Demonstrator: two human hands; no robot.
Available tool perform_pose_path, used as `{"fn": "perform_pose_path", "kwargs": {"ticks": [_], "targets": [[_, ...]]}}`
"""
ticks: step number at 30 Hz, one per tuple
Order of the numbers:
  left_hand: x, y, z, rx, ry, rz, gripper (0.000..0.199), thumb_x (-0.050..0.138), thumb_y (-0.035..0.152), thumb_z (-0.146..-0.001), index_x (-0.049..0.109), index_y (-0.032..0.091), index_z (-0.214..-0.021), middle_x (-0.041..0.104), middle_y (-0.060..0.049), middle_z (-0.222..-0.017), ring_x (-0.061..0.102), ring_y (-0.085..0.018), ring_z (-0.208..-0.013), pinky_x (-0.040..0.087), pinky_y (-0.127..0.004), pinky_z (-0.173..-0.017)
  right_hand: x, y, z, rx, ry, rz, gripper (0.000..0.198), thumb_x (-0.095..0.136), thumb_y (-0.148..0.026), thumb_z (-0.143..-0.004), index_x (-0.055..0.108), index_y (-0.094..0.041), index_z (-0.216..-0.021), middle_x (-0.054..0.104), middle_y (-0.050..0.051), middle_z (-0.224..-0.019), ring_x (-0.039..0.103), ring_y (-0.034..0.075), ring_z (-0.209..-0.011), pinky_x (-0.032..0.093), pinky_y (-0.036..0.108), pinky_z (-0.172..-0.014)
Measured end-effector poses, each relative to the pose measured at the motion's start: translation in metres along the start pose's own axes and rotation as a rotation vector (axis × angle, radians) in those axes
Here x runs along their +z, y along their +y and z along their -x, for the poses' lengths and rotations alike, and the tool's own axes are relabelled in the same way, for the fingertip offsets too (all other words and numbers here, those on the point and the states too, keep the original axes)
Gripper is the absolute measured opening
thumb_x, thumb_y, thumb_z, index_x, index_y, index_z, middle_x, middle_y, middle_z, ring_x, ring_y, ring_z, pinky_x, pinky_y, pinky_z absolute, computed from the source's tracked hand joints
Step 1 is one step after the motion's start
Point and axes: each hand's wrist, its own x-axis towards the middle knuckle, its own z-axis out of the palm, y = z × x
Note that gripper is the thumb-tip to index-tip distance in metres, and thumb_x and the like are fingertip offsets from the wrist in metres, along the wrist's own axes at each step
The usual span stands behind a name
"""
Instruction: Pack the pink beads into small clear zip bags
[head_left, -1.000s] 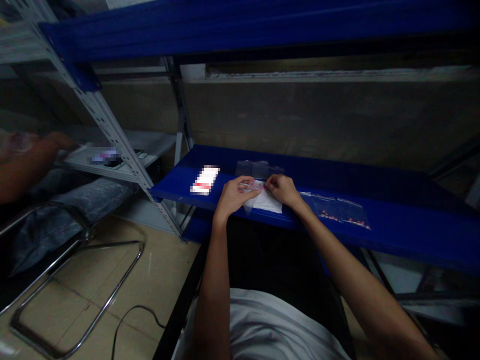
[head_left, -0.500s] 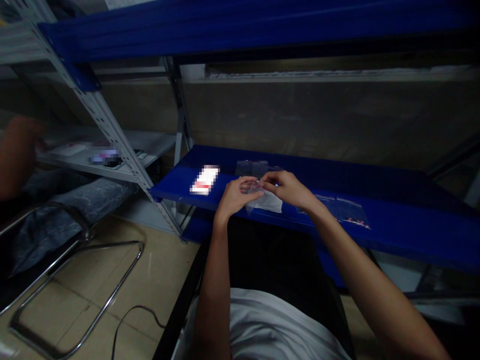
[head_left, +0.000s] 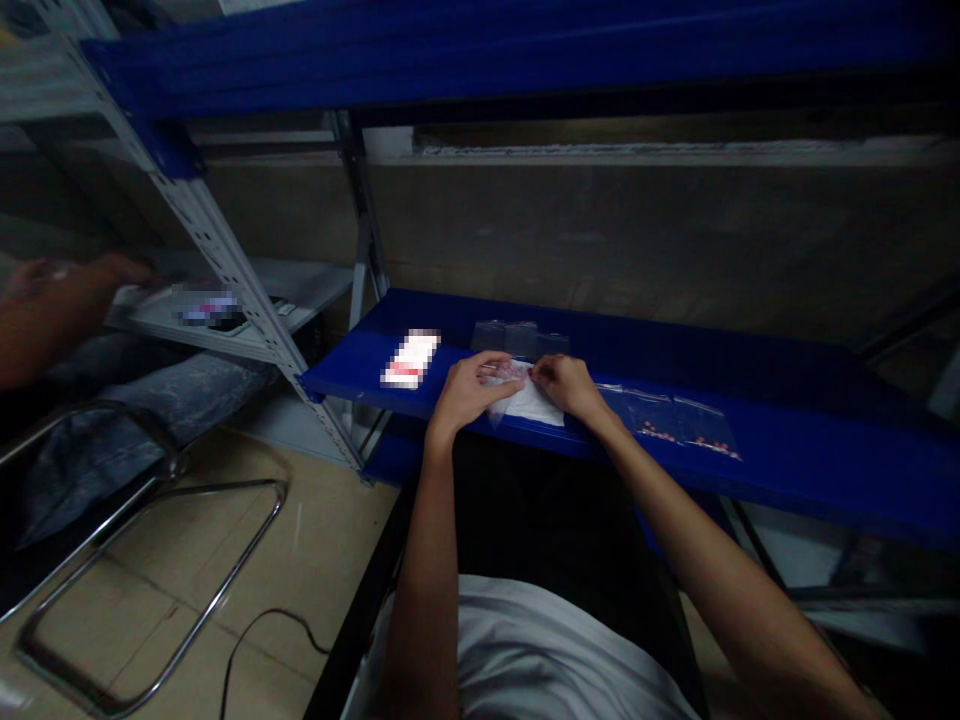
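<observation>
1. Blue shelf, centre to right.
2. Left hand, centre: curled, holding a clear bag. Right hand: fingertips pinched, catch unclear.
3. Two bags, right of centre, already containing pink pieces; flat bags behind look unfilled.

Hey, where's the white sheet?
In the head view, the white sheet lies near the front edge of the blue shelf, between the left hand and right hand, left of the bags with small pink pieces.
</observation>
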Motion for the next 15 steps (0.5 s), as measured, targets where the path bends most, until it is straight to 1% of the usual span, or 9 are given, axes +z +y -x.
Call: {"fn": "perform_pose_path", "kwargs": {"ticks": [4, 8, 10, 12, 15], "targets": [[-0.001, 0.0, 0.0, -0.008, -0.001, 0.009, 0.049, 0.09, 0.034, -0.074, 0.075, 0.02, -0.119, 0.078, -0.012, -0.117, 0.074, -0.026, -0.107, 0.057, -0.038, -0.095, 0.008, 0.0, -0.003, 0.008, -0.015, 0.062, 0.02, 0.061, -0.014, -0.092, 0.079, -0.017, -0.098, 0.078, 0.011, -0.097, 0.071, 0.021, -0.088, 0.045, 0.026, -0.078], [-0.002, 0.001, 0.001, -0.01, 0.004, 0.013, 0.049, 0.09, 0.035, -0.074, 0.075, 0.02, -0.118, 0.078, -0.012, -0.117, 0.074, -0.026, -0.107, 0.057, -0.038, -0.095, 0.003, -0.004, -0.004, 0.023, 0.005, 0.057, 0.02, 0.061, -0.013, -0.091, 0.079, -0.017, -0.095, 0.078, 0.011, -0.095, 0.07, 0.021, -0.087, 0.045, 0.026, -0.078], [-0.003, 0.002, 0.001, -0.005, 0.007, 0.01, 0.049, 0.09, 0.035, -0.074, 0.075, 0.02, -0.118, 0.078, -0.012, -0.119, 0.074, -0.026, -0.107, 0.057, -0.038, -0.095, -0.004, -0.009, -0.003, 0.018, 0.04, -0.021, 0.019, 0.06, -0.013, -0.089, 0.078, -0.016, -0.091, 0.078, 0.01, -0.092, 0.069, 0.02, -0.083, 0.045, 0.027, -0.077], [-0.003, 0.002, 0.001, 0.0, 0.006, -0.003, 0.048, 0.09, 0.035, -0.074, 0.075, 0.02, -0.118, 0.077, -0.012, -0.119, 0.074, -0.026, -0.106, 0.057, -0.037, -0.094, -0.015, -0.016, 0.0, 0.025, 0.072, -0.151, 0.017, 0.06, -0.014, -0.088, 0.077, -0.017, -0.088, 0.077, 0.008, -0.087, 0.068, 0.019, -0.078, 0.045, 0.027, -0.074], [-0.001, 0.003, 0.002, 0.003, -0.001, -0.03, 0.048, 0.089, 0.033, -0.074, 0.075, 0.02, -0.118, 0.077, -0.011, -0.119, 0.074, -0.025, -0.105, 0.057, -0.037, -0.093, -0.033, -0.032, 0.005, 0.003, 0.089, -0.328, 0.014, 0.062, -0.023, -0.088, 0.075, -0.018, -0.088, 0.077, 0.005, -0.083, 0.065, 0.018, -0.073, 0.044, 0.027, -0.068]]}}
